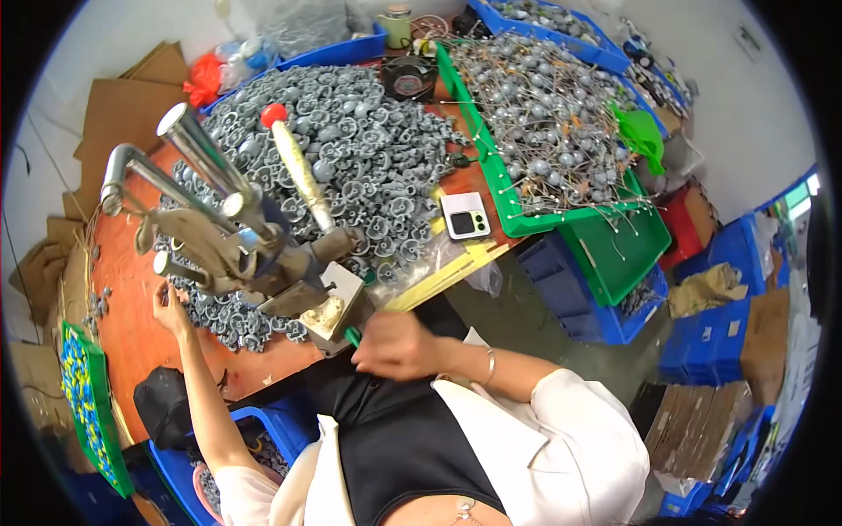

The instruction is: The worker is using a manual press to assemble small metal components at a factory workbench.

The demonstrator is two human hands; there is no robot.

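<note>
A metal hand press (281, 254) stands on the orange-red tabletop, its lever (298, 167) tipped with a red ball. My right hand (396, 345) is closed beside the press base, in front of my body. A small green piece (353, 337) sticks out from its fingers towards the press; its kind is hard to make out. Left of the press, my left hand (169, 309) is raised over the table, fingers curled together. Whatever they hold is too small to see. Grey plastic parts (351, 149) form a large heap behind the press, some spilling near my left hand.
A green tray (504, 206) at the right holds grey balls on thin stems. A phone (465, 216) lies near the table edge. Blue bins (570, 289) stand on the floor at right. A green tray of blue and yellow pieces (83, 394) is at far left; cardboard (123, 131) leans behind.
</note>
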